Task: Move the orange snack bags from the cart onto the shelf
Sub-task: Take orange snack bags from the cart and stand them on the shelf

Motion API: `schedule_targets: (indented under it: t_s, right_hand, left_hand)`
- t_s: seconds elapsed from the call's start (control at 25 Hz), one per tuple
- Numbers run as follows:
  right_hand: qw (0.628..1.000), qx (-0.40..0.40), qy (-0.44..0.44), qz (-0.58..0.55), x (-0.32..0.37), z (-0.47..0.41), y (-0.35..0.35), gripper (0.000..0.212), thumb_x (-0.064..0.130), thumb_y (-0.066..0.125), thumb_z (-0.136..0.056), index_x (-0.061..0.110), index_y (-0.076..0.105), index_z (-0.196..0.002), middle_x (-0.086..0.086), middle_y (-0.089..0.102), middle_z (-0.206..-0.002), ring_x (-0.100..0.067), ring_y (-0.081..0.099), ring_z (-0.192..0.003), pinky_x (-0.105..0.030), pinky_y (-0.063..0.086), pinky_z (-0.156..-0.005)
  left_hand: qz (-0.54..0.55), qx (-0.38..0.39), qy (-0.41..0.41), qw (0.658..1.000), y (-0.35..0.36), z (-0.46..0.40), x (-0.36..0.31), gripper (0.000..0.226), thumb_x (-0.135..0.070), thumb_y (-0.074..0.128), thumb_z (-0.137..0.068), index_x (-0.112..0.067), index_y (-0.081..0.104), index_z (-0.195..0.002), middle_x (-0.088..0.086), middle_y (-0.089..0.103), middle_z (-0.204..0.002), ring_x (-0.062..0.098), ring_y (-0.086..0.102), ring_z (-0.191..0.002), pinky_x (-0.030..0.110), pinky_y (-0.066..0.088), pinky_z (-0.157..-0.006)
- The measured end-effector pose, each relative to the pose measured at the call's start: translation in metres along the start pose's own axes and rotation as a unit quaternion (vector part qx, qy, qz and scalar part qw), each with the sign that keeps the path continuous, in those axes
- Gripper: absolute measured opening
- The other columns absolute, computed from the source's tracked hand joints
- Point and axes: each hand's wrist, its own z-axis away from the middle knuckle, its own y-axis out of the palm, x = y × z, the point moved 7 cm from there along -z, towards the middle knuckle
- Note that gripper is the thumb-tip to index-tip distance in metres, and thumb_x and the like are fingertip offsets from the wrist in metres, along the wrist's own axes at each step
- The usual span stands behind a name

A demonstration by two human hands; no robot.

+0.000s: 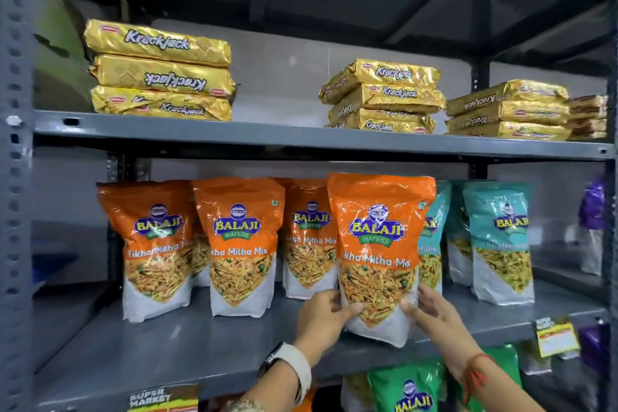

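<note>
An orange Balaji snack bag (379, 244) stands upright at the front of the grey middle shelf (200, 338). My left hand (322, 314) grips its lower left edge and my right hand (431, 309) grips its lower right edge. Three more orange bags stand upright in a row to its left: one (152, 244) at the far left, one (242, 244) beside it, and one (309, 237) partly behind the held bag. The cart is out of view.
Teal Balaji bags (501, 244) stand right of the orange row. Gold Krackjack packs (160, 73) are stacked on the shelf above. Green bags (408, 388) fill the shelf below. A yellow price tag (556, 336) hangs on the shelf edge. A grey upright post (15, 177) stands at the left.
</note>
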Motion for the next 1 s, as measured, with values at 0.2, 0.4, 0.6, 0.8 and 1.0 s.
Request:
schedule_targets:
  t_s: [0.2, 0.4, 0.6, 0.8, 1.0]
  right_hand:
    - [1.000, -0.011, 0.015, 0.001, -0.016, -0.022, -0.011, 0.035, 0.015, 0.064, -0.088, 0.028, 0.057, -0.119, 0.005, 0.065, -0.115, -0.016, 0.060, -0.108, -0.040, 0.045, -0.098]
    - [1.000, -0.026, 0.008, -0.002, -0.026, -0.038, -0.022, 0.031, 0.013, 0.064, -0.087, 0.030, 0.060, -0.113, 0.001, 0.065, -0.113, -0.023, 0.059, -0.110, -0.041, 0.047, -0.099]
    - [0.999, -0.034, 0.002, -0.024, -0.021, -0.039, -0.026, 0.034, 0.010, 0.060, -0.089, 0.029, 0.050, -0.116, 0.008, 0.060, -0.109, -0.007, 0.056, -0.097, -0.033, 0.042, -0.090]
    - [0.997, -0.073, -0.017, -0.019, -0.009, -0.038, -0.029, 0.044, 0.011, 0.065, -0.086, 0.027, 0.048, -0.124, -0.004, 0.058, -0.111, -0.012, 0.057, -0.097, -0.034, 0.040, -0.087]
    - [0.964, -0.248, -0.087, -0.034, 0.040, -0.038, -0.047, 0.049, 0.030, 0.065, -0.085, 0.025, 0.048, -0.131, -0.007, 0.054, -0.131, -0.022, 0.053, -0.116, -0.040, 0.044, -0.094]
  left_hand:
    - [-0.003, -0.016, -0.014, 1.000, 0.021, -0.022, 0.010, 0.039, -0.059, 0.071, -0.068, -0.029, 0.073, -0.093, -0.011, 0.078, -0.089, 0.007, 0.072, -0.085, 0.039, 0.058, -0.085]
    - [-0.017, -0.038, -0.016, 0.999, 0.032, -0.036, 0.011, 0.058, -0.071, 0.063, -0.060, -0.024, 0.071, -0.092, -0.004, 0.078, -0.084, 0.012, 0.072, -0.081, 0.042, 0.057, -0.081]
    - [-0.031, -0.039, -0.011, 0.999, 0.039, -0.043, 0.012, 0.065, -0.072, 0.061, -0.058, -0.018, 0.069, -0.094, 0.007, 0.076, -0.086, 0.024, 0.072, -0.083, 0.043, 0.056, -0.078]
    - [-0.061, -0.021, -0.030, 0.997, 0.036, -0.040, 0.010, 0.042, -0.066, 0.067, -0.067, -0.031, 0.065, -0.091, 0.008, 0.077, -0.086, 0.021, 0.072, -0.087, 0.041, 0.055, -0.078]
    - [-0.041, -0.082, -0.012, 0.996, 0.004, -0.032, -0.022, 0.074, -0.057, 0.069, -0.076, -0.018, 0.051, -0.137, -0.011, 0.069, -0.080, 0.009, 0.064, -0.086, 0.026, 0.048, -0.079]
